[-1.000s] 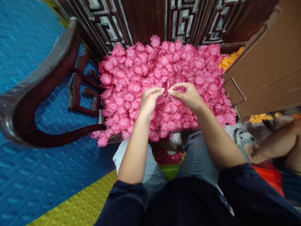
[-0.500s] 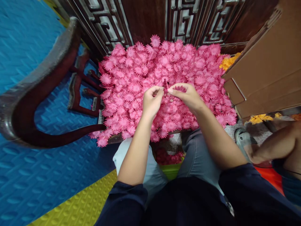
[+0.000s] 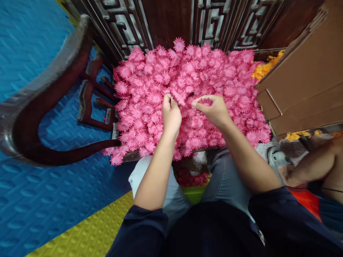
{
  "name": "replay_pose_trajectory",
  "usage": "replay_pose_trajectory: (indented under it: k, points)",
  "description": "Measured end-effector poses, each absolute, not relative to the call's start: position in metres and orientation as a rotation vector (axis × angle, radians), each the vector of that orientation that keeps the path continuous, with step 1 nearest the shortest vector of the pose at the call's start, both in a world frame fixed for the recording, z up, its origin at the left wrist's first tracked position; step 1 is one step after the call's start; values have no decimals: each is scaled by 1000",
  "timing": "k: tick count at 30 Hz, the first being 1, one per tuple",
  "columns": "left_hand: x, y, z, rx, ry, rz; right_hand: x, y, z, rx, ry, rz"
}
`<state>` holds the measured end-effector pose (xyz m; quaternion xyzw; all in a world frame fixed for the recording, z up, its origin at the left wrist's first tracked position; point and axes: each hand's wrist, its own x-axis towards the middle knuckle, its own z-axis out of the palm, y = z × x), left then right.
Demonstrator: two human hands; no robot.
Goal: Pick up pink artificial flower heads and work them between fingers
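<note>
My left hand (image 3: 172, 116) pinches a pink artificial flower head (image 3: 178, 97), its petals tilted toward the right. A short gap away, my right hand (image 3: 213, 109) is closed, thumb against fingers, with a darker pink flower head (image 3: 206, 102) cupped in it. Both hands hover over a thick heap of pink flower heads (image 3: 150, 85) that spreads across a wooden seat. Most of the seat is hidden beneath the heap; part of its front edge (image 3: 134, 155) shows. The flower backs and any stems inside my fingers are hidden.
A curved dark wooden armrest (image 3: 53, 157) borders the heap at left. Carved wooden panels (image 3: 171, 21) stand behind, a cardboard box (image 3: 302, 71) at right. Between my knees is a green container (image 3: 195, 193) with darker flowers. Another person's leg (image 3: 316, 160) is at right.
My left hand has drawn slightly left and down, turning its flower so the pink petals show. My right hand stays nearly in place, still holding a darker flower head.
</note>
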<state>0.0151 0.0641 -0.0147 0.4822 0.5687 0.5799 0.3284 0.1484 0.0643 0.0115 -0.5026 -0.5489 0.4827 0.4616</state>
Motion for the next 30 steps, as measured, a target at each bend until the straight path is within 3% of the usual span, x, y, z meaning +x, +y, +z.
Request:
replay_pose_trajectory:
  k: [13, 21, 30]
  points:
    - [14, 52, -5, 1927, 1716, 1251, 142, 62, 7, -1272, -1437, 1091]
    - [19, 58, -14, 1609, 1579, 1542, 142, 59, 15, -1251, -1383, 1075]
    - [31, 50, -8, 1511, 1449, 1752, 133, 54, 21, -1183, -910, 1507]
